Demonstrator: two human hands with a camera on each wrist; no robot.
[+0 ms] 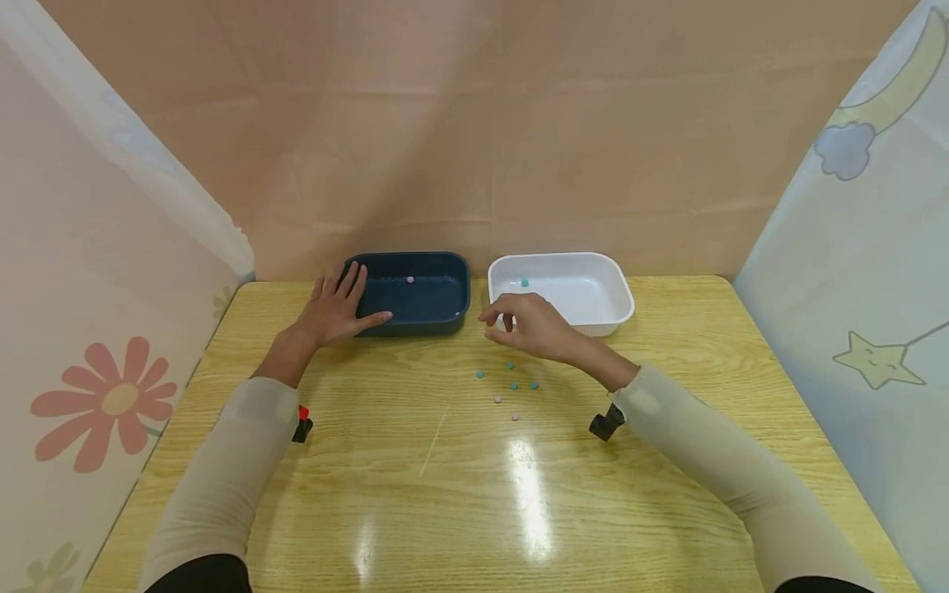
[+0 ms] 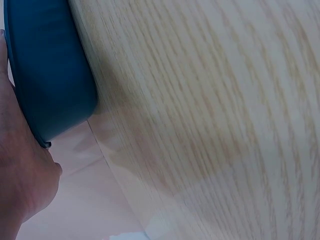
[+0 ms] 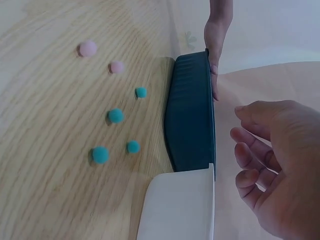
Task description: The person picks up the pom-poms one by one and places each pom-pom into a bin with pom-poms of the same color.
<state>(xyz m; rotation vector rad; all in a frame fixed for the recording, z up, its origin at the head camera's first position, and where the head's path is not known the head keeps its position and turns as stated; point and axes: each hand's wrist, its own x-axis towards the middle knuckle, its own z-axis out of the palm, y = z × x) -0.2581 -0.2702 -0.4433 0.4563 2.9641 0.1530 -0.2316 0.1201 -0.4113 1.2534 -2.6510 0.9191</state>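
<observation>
Six balls (image 3: 115, 115) lie on the right grip's (image 1: 532, 325) near side.

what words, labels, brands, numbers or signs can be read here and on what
None: no words, labels, brands or numbers can be read on the blue tray, white tray or table.
The printed flower, moon and star are drawings without lettering.
Any marking on the black wrist blocks is too small to read.

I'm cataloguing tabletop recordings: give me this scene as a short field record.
Left hand: touching the dark blue tray
Right hand: near the white tray, loosely curled, nothing visibly held
Inside dark blue tray: one pink pom-pom, plus an unclear pale speck
Inside white tray: one teal pom-pom visible
On table: four teal pom-poms, two pink pom-poms
</observation>
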